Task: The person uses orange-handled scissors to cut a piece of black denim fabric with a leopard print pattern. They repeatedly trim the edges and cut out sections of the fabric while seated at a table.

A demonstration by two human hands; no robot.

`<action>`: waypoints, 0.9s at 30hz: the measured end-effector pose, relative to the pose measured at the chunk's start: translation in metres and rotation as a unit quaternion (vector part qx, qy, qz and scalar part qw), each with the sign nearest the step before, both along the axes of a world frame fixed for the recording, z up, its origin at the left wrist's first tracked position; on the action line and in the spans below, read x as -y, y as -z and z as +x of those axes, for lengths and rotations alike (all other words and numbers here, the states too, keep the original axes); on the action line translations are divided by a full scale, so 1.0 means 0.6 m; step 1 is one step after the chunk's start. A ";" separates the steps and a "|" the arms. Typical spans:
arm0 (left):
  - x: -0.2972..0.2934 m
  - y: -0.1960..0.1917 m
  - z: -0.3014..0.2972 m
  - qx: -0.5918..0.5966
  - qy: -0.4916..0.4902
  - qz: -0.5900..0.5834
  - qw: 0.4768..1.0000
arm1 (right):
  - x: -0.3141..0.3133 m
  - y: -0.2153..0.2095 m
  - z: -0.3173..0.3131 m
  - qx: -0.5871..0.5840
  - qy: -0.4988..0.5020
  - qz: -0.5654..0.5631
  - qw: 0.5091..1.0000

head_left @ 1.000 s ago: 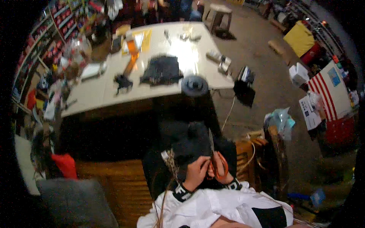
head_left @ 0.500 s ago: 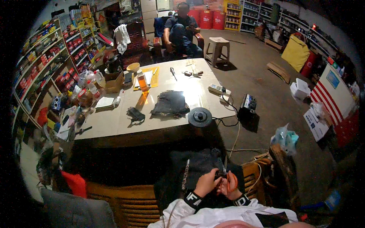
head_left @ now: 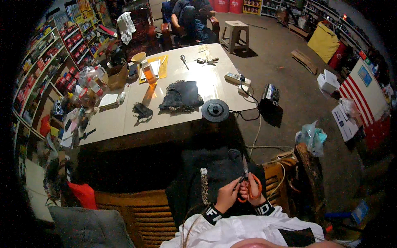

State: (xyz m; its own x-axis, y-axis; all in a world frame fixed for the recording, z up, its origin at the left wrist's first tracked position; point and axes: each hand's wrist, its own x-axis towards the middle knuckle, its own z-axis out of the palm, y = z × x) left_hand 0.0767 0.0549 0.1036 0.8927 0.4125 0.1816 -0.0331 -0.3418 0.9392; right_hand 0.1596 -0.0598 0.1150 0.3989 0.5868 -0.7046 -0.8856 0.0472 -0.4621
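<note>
My right hand (head_left: 253, 191) grips orange-handled scissors (head_left: 247, 182) whose blades point up and away from me. My left hand (head_left: 228, 194) is right beside it, fingers pinched at the base of the blades on something too small to make out. Both hands hover over dark fabric (head_left: 219, 171) lying across my lap. A leopard-patterned strip (head_left: 204, 186) lies on the fabric just left of my left hand. My white sleeves with black cuffs come in from the lower edge.
A long pale table (head_left: 115, 118) ahead carries a dark denim piece (head_left: 182, 96), a round black disc (head_left: 215, 110), a small dark scrap (head_left: 142, 110), an orange bottle (head_left: 149, 73), pliers and a power strip (head_left: 236, 78). A seated person (head_left: 192, 16) is beyond it. Wicker seat (head_left: 132, 211) at left.
The view has tilted up, showing more of the far table and the seated person. My hands stayed together on the scissors, shifting slightly right and lower in the picture.
</note>
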 end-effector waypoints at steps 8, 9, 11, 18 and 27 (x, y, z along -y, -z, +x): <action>-0.054 -0.007 0.020 -0.044 -0.124 0.125 0.983 | -0.008 -0.009 -0.026 0.136 -0.059 -0.034 0.988; -0.059 0.004 0.028 -0.037 -0.116 0.126 0.984 | -0.006 -0.010 -0.026 0.124 -0.066 -0.028 0.990; -0.066 0.013 0.040 0.024 -0.093 0.101 0.990 | -0.006 -0.015 -0.030 0.130 -0.062 -0.041 0.989; -0.041 0.048 0.049 0.054 -0.076 0.058 0.994 | -0.006 -0.030 -0.038 0.165 -0.038 0.042 0.985; -0.038 0.022 0.048 -0.052 -0.032 0.096 0.993 | 0.004 -0.022 -0.041 0.125 -0.076 0.053 0.988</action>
State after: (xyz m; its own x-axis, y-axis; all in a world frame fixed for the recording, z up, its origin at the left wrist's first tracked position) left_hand 0.1055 0.0777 0.0902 0.8835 0.4358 0.1718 0.0876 -0.5141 0.8533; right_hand 0.1350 -0.0620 0.1281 0.4545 0.7189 -0.5259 -0.7445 -0.0175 -0.6674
